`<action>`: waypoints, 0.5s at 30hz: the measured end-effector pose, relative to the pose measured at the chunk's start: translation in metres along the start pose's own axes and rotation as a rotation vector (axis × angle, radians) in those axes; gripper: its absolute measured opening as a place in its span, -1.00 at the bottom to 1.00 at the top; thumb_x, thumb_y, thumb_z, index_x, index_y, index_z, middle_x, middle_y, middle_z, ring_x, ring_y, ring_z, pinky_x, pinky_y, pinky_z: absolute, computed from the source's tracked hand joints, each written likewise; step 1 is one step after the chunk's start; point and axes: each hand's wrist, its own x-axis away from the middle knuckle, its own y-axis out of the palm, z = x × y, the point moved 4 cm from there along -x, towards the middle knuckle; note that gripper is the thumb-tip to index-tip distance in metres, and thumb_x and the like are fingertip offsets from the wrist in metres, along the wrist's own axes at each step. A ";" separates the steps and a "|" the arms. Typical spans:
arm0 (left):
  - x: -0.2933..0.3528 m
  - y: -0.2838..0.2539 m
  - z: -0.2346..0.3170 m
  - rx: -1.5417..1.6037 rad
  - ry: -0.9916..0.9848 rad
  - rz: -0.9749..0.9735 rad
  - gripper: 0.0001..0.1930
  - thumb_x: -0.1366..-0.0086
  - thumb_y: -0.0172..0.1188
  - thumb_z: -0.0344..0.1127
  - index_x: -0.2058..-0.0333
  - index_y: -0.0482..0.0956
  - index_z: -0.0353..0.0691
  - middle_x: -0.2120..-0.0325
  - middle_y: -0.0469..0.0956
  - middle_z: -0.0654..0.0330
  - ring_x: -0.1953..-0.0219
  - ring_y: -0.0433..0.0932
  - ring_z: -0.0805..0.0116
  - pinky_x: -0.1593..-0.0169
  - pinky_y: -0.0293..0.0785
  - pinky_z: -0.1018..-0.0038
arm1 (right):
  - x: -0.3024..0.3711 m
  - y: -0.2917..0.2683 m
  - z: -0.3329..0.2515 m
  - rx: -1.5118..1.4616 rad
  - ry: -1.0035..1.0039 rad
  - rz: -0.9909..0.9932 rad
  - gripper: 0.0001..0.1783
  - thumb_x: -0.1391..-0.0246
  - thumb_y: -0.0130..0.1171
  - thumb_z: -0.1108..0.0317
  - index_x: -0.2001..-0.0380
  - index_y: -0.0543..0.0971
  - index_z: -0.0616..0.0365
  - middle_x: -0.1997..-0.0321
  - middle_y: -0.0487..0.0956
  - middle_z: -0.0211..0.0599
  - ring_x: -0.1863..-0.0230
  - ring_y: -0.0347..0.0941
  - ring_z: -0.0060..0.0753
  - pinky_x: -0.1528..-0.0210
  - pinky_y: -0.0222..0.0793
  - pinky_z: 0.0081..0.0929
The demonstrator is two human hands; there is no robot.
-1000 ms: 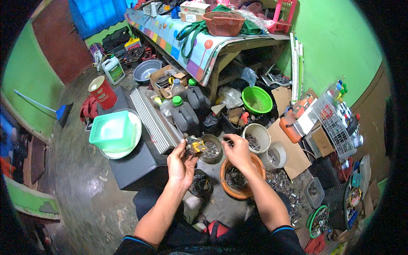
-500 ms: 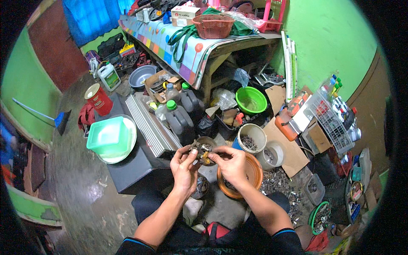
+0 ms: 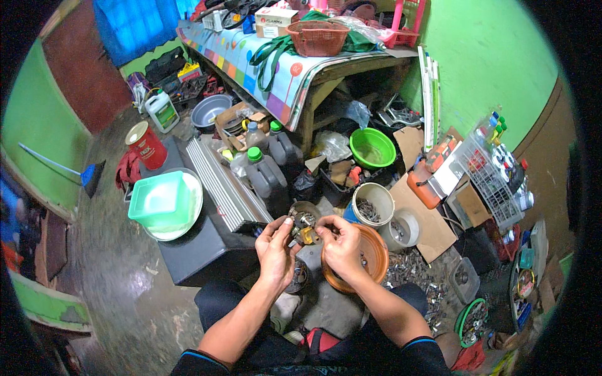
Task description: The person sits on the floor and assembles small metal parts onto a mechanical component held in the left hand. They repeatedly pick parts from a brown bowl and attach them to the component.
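Observation:
In front of me, a small dark metal part with a yellow-brown piece point(image 3: 307, 236) is between my two hands. My left hand point(image 3: 276, 254) is closed around its left side, thumb on top. The fingertips of my right hand point(image 3: 342, 247) pinch its right edge. Its exact kind is too small to make out. Just beyond the fingers is a round metal bowl point(image 3: 303, 205) with small metal bits, partly hidden by the part. Under my right hand stands an orange-brown basin point(image 3: 379, 254) with a few bits inside.
A bucket point(image 3: 374, 187) and a whitish tub point(image 3: 411, 227) hold small metal pieces. Loose scrap point(image 3: 411, 272) covers the floor at right. Left stands a dark box point(image 3: 188, 260) bearing a green container point(image 3: 157, 203). Dark jerrycans point(image 3: 268, 182) and a green basin point(image 3: 389, 153) lie beyond.
My right fingers have shifted slightly right and curled more. The yellow-brown piece has moved a little right and down, showing more plainly. My left hand has turned slightly.

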 end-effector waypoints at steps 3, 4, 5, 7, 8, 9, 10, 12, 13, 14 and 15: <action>-0.002 -0.003 -0.001 0.023 -0.032 0.016 -0.71 -0.29 0.13 -0.27 0.09 0.46 -0.31 0.25 0.55 0.15 0.27 0.57 0.33 0.24 0.57 0.38 | -0.003 0.000 -0.012 -0.056 -0.065 0.006 -0.94 -0.05 0.10 0.59 0.39 0.55 0.29 0.50 0.58 -0.37 0.51 0.43 -0.67 0.44 0.36 -0.65; -0.006 -0.007 -0.001 0.060 -0.063 0.019 -0.71 -0.30 0.12 -0.26 0.10 0.46 -0.31 0.24 0.55 0.14 0.26 0.57 0.31 0.24 0.57 0.36 | -0.003 0.000 -0.014 -0.092 -0.079 0.003 -0.94 -0.05 0.08 0.61 0.39 0.54 0.30 0.48 0.59 -0.36 0.49 0.45 -0.65 0.41 0.38 -0.64; -0.008 -0.007 -0.001 0.097 -0.095 0.017 -0.71 -0.31 0.10 -0.25 0.10 0.46 -0.31 0.24 0.55 0.13 0.25 0.57 0.29 0.23 0.57 0.35 | -0.003 0.001 -0.010 -0.154 -0.039 -0.033 -0.91 -0.07 0.03 0.66 0.36 0.51 0.33 0.42 0.59 -0.32 0.42 0.50 -0.61 0.33 0.43 -0.62; -0.009 -0.006 0.003 0.126 -0.081 -0.004 -0.77 -0.31 0.09 -0.30 0.15 0.46 -0.32 0.26 0.56 0.11 0.24 0.58 0.29 0.20 0.60 0.27 | -0.006 0.001 -0.005 -0.267 -0.008 -0.030 -0.92 -0.08 0.05 0.64 0.36 0.52 0.32 0.45 0.58 -0.34 0.42 0.49 -0.64 0.35 0.43 -0.63; -0.009 -0.004 0.006 0.140 -0.074 -0.015 -0.80 -0.31 0.08 -0.32 0.17 0.46 -0.32 0.27 0.56 0.10 0.24 0.59 0.29 0.18 0.61 0.24 | -0.008 0.000 -0.002 -0.324 0.007 -0.027 -0.93 -0.09 0.06 0.62 0.37 0.53 0.32 0.47 0.58 -0.35 0.42 0.49 -0.66 0.35 0.43 -0.64; -0.009 -0.004 0.008 0.155 -0.062 -0.018 -0.80 -0.31 0.09 -0.32 0.17 0.47 -0.32 0.28 0.56 0.10 0.25 0.59 0.28 0.17 0.61 0.24 | -0.013 -0.001 0.002 -0.208 0.031 -0.059 -0.94 -0.05 0.10 0.60 0.38 0.55 0.33 0.47 0.59 -0.30 0.43 0.51 -0.60 0.35 0.44 -0.61; -0.012 -0.008 0.009 0.160 -0.046 -0.001 -0.80 -0.30 0.10 -0.32 0.18 0.48 -0.32 0.29 0.57 0.11 0.26 0.59 0.29 0.16 0.61 0.26 | -0.020 -0.003 0.007 -0.093 0.055 -0.091 -0.93 -0.01 0.14 0.57 0.40 0.57 0.34 0.48 0.61 -0.24 0.44 0.53 -0.55 0.34 0.46 -0.58; -0.016 -0.011 0.017 0.122 0.026 0.008 -0.73 -0.32 0.07 -0.23 0.14 0.46 -0.31 0.26 0.57 0.08 0.24 0.57 0.24 0.18 0.56 0.31 | -0.025 -0.007 0.025 0.191 0.066 -0.218 -0.91 0.09 0.22 0.53 0.44 0.60 0.33 0.50 0.62 -0.18 0.46 0.55 -0.48 0.34 0.47 -0.53; -0.016 -0.011 0.023 0.119 0.053 0.038 -0.72 -0.31 0.08 -0.22 0.14 0.46 -0.31 0.25 0.56 0.07 0.23 0.57 0.24 0.17 0.55 0.32 | -0.027 -0.005 0.039 0.356 0.051 -0.320 -0.89 0.15 0.26 0.51 0.47 0.62 0.31 0.51 0.63 -0.18 0.48 0.55 -0.47 0.34 0.47 -0.51; -0.018 -0.015 0.027 0.123 0.044 0.071 -0.72 -0.30 0.09 -0.21 0.14 0.46 -0.31 0.23 0.56 0.05 0.21 0.56 0.23 0.14 0.55 0.32 | -0.029 -0.002 0.050 0.521 0.032 -0.421 -0.87 0.22 0.30 0.49 0.50 0.64 0.30 0.52 0.63 -0.18 0.49 0.54 -0.47 0.34 0.46 -0.50; -0.019 -0.018 0.030 0.132 0.059 0.073 -0.71 -0.30 0.09 -0.21 0.14 0.46 -0.31 0.22 0.56 0.03 0.20 0.56 0.22 0.13 0.54 0.32 | -0.028 0.004 0.060 0.606 -0.013 -0.548 -0.84 0.32 0.26 0.50 0.52 0.66 0.26 0.51 0.62 -0.02 0.45 0.60 -0.24 0.28 0.49 -0.36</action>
